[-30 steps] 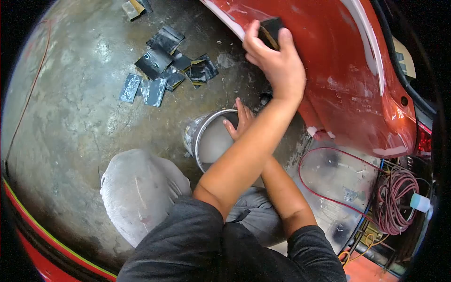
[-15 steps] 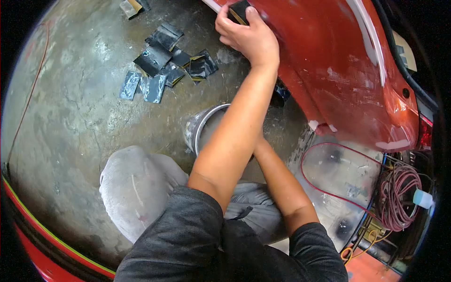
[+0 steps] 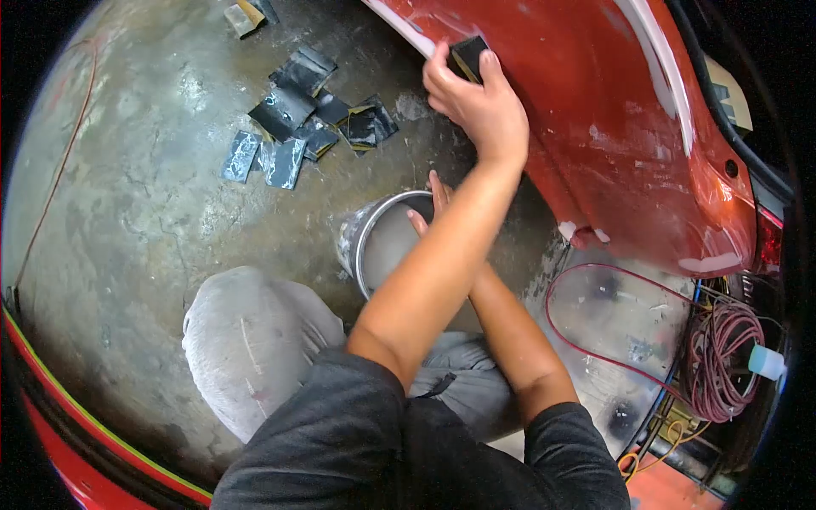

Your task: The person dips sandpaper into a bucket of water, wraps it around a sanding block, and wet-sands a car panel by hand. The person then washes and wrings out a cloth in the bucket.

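Against the red car panel (image 3: 612, 136), near its pale upper-left edge, my left hand (image 3: 484, 106) grips a folded black sandpaper piece (image 3: 467, 58) with a yellowish-brown underside. Its fingers lie on the left and the thumb on the right. My left forearm crosses over the right one and hides part of it. A metal bucket (image 3: 360, 242) of cloudy grey liquid stands on the floor below. My right hand (image 3: 435, 202) is at the far right side of its rim, thumb and fingers apart, mostly hidden behind the left forearm; no object shows in it.
Several dark sandpaper sheets (image 3: 285, 109) lie scattered on the wet floor (image 3: 153, 229). Another folded piece (image 3: 244, 17) is at the top left. A coiled red hose (image 3: 722, 361) sits at the right, beside a light-blue-and-white cylinder (image 3: 766, 362). My grey-clad knee (image 3: 246, 340) is left of the bucket.
My left hand with the sandpaper moved up and left along the panel, then back down and right. My right hand's fingers, hidden half a second ago, show again by the bucket.
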Demonstrator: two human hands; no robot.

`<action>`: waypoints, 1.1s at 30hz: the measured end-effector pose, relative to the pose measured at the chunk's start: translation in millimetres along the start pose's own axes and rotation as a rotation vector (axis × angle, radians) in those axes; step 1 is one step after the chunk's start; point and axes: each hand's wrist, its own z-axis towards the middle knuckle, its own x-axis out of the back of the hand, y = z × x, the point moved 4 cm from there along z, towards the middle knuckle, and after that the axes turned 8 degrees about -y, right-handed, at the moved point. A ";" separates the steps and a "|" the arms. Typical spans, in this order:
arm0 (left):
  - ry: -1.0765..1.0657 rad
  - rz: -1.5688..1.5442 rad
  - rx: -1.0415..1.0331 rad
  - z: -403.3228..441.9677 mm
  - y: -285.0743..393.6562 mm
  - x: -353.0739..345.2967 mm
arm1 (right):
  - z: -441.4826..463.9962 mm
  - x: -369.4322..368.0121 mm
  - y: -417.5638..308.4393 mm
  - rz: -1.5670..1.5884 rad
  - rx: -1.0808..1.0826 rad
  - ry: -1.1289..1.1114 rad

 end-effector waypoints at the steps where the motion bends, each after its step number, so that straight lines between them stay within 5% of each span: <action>1: -0.005 -0.011 -0.004 14.1 1.0 2.6 | -2.9 -3.9 11.2 0.052 -0.044 -0.074; 3: -0.041 -0.062 0.146 43.4 8.3 9.4 | -2.9 -9.1 23.9 0.106 -0.080 -0.150; 7: -0.067 -0.078 0.019 9.2 6.5 2.4 | -5.3 -11.5 9.8 -0.051 0.092 -0.031; 12: -0.060 -0.143 -0.044 22.3 17.8 -0.3 | -1.9 -11.8 7.2 0.118 -0.016 -0.071; 14: -0.012 -0.156 0.048 56.7 18.5 4.3 | -2.1 -3.7 22.5 0.205 -0.283 -0.353; 17: -0.045 -0.056 -0.118 15.9 13.2 -4.2 | -0.2 -7.5 0.8 0.022 -0.033 -0.052; 21: -0.126 -0.068 -0.268 -20.9 21.1 -7.0 | 4.3 4.8 -7.4 -0.059 0.001 -0.085; 23: -0.209 -0.139 -0.102 29.7 29.7 5.2 | -4.2 -9.5 1.8 0.082 -0.011 -0.019; 24: -0.230 -0.182 -0.001 51.7 30.5 5.0 | -3.0 -20.1 32.1 0.025 -0.188 -0.278; 25: -0.190 -0.055 -0.005 60.4 33.2 3.2 | -6.8 -28.5 42.1 0.006 -0.134 -0.244; 28: -0.085 -0.045 -0.297 4.1 27.1 -9.2 | -2.6 -7.2 3.4 -0.029 0.017 0.000; 30: -0.172 0.000 -0.303 -48.3 43.3 -6.6 | 8.3 7.9 -7.0 -0.051 -0.005 -0.108; 33: -0.139 -0.071 -0.370 -7.1 33.4 -10.1 | 2.2 6.0 -10.0 -0.056 0.061 -0.021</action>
